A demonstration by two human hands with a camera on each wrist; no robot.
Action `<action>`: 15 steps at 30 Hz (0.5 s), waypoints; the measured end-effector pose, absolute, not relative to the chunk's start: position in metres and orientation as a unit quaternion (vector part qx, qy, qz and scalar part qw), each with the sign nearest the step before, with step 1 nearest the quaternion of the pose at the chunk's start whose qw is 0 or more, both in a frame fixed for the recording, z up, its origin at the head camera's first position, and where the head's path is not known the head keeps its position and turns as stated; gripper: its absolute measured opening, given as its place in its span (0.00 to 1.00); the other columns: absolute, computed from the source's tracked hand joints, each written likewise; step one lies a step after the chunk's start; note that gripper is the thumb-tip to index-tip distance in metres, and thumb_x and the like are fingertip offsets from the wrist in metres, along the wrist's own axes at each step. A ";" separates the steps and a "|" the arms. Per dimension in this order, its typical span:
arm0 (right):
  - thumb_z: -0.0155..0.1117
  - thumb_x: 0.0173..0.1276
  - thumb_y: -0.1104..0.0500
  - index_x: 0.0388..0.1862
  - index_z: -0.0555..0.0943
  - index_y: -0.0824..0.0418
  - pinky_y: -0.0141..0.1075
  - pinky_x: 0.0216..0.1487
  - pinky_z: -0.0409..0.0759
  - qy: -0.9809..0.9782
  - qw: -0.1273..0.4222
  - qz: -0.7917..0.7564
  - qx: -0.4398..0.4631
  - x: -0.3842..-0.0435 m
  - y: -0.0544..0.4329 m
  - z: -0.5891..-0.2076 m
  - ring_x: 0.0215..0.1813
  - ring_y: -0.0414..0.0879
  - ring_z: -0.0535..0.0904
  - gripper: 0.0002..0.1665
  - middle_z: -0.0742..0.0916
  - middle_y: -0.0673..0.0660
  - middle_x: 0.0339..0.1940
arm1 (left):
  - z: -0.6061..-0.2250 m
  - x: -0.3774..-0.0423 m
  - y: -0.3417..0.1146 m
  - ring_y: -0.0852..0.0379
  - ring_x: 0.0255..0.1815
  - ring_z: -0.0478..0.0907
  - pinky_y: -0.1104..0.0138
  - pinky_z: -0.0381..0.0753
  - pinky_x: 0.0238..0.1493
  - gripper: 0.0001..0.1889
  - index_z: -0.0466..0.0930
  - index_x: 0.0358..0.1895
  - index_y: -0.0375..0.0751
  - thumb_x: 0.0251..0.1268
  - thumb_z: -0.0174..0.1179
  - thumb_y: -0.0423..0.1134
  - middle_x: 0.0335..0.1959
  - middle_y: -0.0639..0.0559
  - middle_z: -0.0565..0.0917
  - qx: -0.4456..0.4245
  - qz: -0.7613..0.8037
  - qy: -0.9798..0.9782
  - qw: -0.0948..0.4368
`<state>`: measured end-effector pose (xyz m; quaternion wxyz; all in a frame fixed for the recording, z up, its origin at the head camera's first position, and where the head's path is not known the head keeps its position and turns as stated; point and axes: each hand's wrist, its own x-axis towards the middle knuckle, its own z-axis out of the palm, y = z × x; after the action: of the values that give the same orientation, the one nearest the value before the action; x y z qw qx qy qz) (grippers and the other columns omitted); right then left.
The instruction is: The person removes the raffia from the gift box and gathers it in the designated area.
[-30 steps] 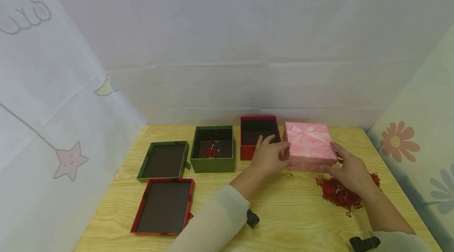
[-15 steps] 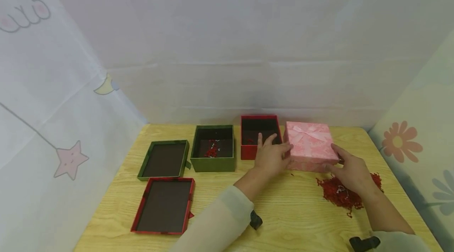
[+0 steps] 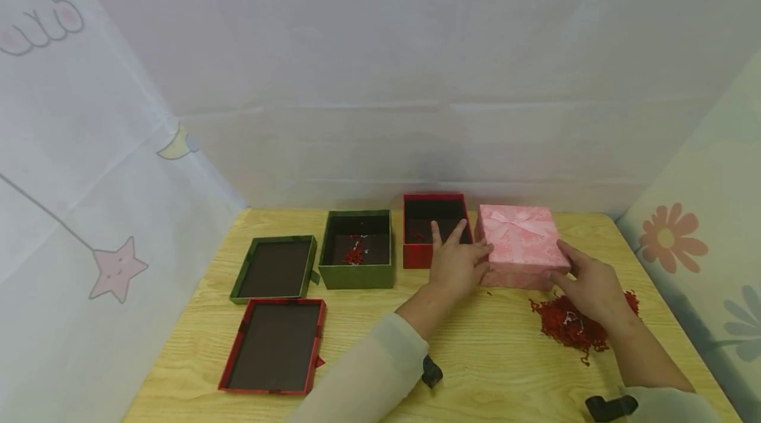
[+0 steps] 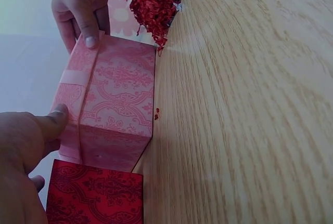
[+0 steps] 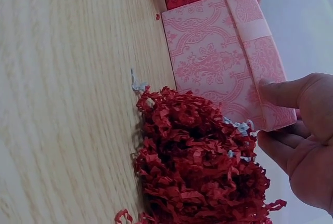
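A pink patterned gift box (image 5: 200,52) stands at the back right of the table with its ribbon-bowed lid (image 3: 517,238) on top. My left hand (image 3: 454,271) holds the lid's left side, thumb toward the front corner, with two other fingers spread over the red box beside it. At the opposite side, my right hand (image 3: 594,284) grips the lid's right edge, its thumb on the front face and fingers round the side. The lid's rim overlaps the upper part of the box body in both wrist views.
Red shredded paper (image 3: 571,324) lies heaped below my right hand. An open red box (image 3: 416,256) adjoins the pink one. Further left are an open green box (image 3: 357,277) with some shreds inside, an upturned green lid (image 3: 273,269) and an upturned red lid (image 3: 276,347).
My left hand has shifted slightly right, its two free fingers spreading wider. The pink lid and my right hand have moved slightly right. The other boxes and lids stay put.
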<state>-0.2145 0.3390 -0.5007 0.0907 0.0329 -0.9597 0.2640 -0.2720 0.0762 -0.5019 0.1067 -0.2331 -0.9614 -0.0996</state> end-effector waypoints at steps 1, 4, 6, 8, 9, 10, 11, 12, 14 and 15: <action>0.71 0.72 0.53 0.78 0.66 0.72 0.67 0.52 0.81 -0.960 0.095 0.262 0.033 -0.214 0.339 -0.500 0.60 0.75 0.79 0.44 0.81 0.78 0.62 | -0.501 -0.272 0.076 0.54 0.84 0.52 0.34 0.28 0.78 0.23 0.79 0.67 0.77 0.69 0.63 0.64 0.64 0.75 0.79 -0.234 -0.099 -0.961 0.107; 0.72 0.72 0.53 0.78 0.66 0.72 0.67 0.50 0.81 -0.960 0.102 0.258 0.033 -0.212 0.338 -0.496 0.59 0.75 0.79 0.44 0.81 0.78 0.60 | -0.498 -0.271 0.075 0.55 0.85 0.50 0.35 0.30 0.78 0.24 0.78 0.68 0.77 0.70 0.63 0.63 0.64 0.76 0.78 -0.238 -0.097 -0.960 0.110; 0.72 0.71 0.52 0.77 0.66 0.72 0.67 0.49 0.81 -0.959 0.107 0.258 0.036 -0.210 0.338 -0.493 0.58 0.75 0.80 0.44 0.81 0.78 0.60 | -0.496 -0.271 0.074 0.55 0.85 0.49 0.36 0.31 0.79 0.24 0.78 0.68 0.76 0.70 0.62 0.64 0.65 0.76 0.77 -0.242 -0.096 -0.959 0.113; 0.72 0.71 0.52 0.77 0.66 0.72 0.67 0.49 0.81 -0.959 0.114 0.257 0.040 -0.209 0.338 -0.490 0.58 0.75 0.80 0.44 0.82 0.78 0.59 | -0.494 -0.270 0.074 0.55 0.85 0.48 0.36 0.32 0.79 0.24 0.78 0.69 0.76 0.71 0.62 0.64 0.65 0.76 0.77 -0.245 -0.099 -0.957 0.117; 0.72 0.71 0.52 0.77 0.66 0.72 0.67 0.48 0.81 -0.958 0.117 0.257 0.042 -0.209 0.338 -0.488 0.57 0.75 0.80 0.44 0.82 0.78 0.59 | -0.494 -0.270 0.074 0.55 0.85 0.49 0.36 0.33 0.79 0.24 0.78 0.69 0.76 0.71 0.62 0.64 0.65 0.76 0.77 -0.247 -0.100 -0.956 0.122; 0.72 0.71 0.53 0.77 0.66 0.72 0.67 0.48 0.81 -0.958 0.119 0.257 0.045 -0.208 0.339 -0.487 0.57 0.75 0.80 0.44 0.82 0.79 0.59 | -0.493 -0.270 0.074 0.55 0.84 0.51 0.36 0.34 0.79 0.24 0.78 0.69 0.76 0.70 0.62 0.64 0.65 0.76 0.77 -0.249 -0.102 -0.955 0.127; 0.73 0.71 0.53 0.77 0.67 0.73 0.66 0.48 0.82 -0.958 0.122 0.257 0.045 -0.208 0.339 -0.485 0.57 0.75 0.81 0.44 0.82 0.78 0.59 | -0.492 -0.270 0.074 0.54 0.84 0.52 0.36 0.36 0.79 0.24 0.78 0.68 0.75 0.70 0.62 0.64 0.65 0.76 0.77 -0.251 -0.105 -0.953 0.132; 0.73 0.71 0.53 0.77 0.66 0.73 0.66 0.48 0.82 -0.958 0.123 0.257 0.044 -0.207 0.339 -0.484 0.57 0.75 0.81 0.44 0.82 0.78 0.59 | -0.492 -0.270 0.074 0.55 0.84 0.52 0.37 0.36 0.79 0.24 0.78 0.69 0.75 0.70 0.63 0.64 0.65 0.76 0.77 -0.252 -0.109 -0.952 0.135; 0.72 0.72 0.52 0.78 0.66 0.72 0.67 0.50 0.81 -0.957 0.120 0.260 0.038 -0.206 0.339 -0.481 0.58 0.75 0.80 0.45 0.81 0.78 0.60 | -0.490 -0.270 0.073 0.54 0.83 0.54 0.37 0.38 0.79 0.25 0.78 0.69 0.74 0.70 0.63 0.63 0.64 0.75 0.78 -0.255 -0.118 -0.949 0.146; 0.72 0.72 0.52 0.78 0.65 0.72 0.67 0.50 0.81 -0.957 0.118 0.262 0.035 -0.206 0.338 -0.480 0.59 0.74 0.80 0.45 0.81 0.78 0.61 | -0.489 -0.270 0.073 0.54 0.83 0.55 0.37 0.39 0.79 0.25 0.78 0.69 0.74 0.70 0.63 0.63 0.64 0.75 0.78 -0.256 -0.122 -0.947 0.151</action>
<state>-0.2059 0.3384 -0.4800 0.1177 0.0350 -0.9572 0.2622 -0.2704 0.0730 -0.4892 0.1514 -0.2560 -0.9469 -0.1220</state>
